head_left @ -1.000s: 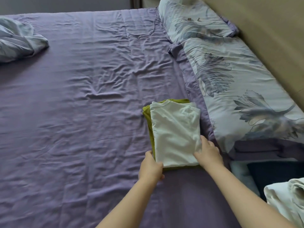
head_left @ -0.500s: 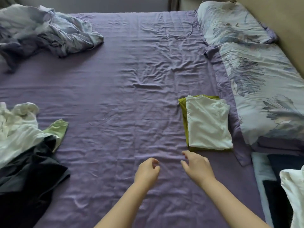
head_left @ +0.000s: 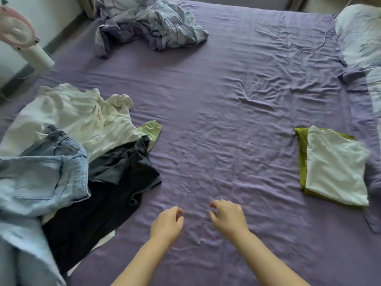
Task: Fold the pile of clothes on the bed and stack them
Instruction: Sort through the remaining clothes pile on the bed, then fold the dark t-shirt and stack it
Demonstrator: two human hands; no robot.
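Unfolded pile (head_left: 68,153) lies left of both empty hands.

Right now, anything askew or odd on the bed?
One thing: in the folded stack, the white garment sits shifted right on the olive-green garment, so a green strip shows along its left and near edges. The unfolded pile at left is jumbled, as expected. Both hands, left and right, hold nothing.

A bed with a creased purple sheet (head_left: 206,124) carries a loose clothes pile (head_left: 68,145) at left, a folded stack (head_left: 334,166) of 2 garments at right, a crumpled duvet (head_left: 150,23) far back, and a pillow (head_left: 362,34).
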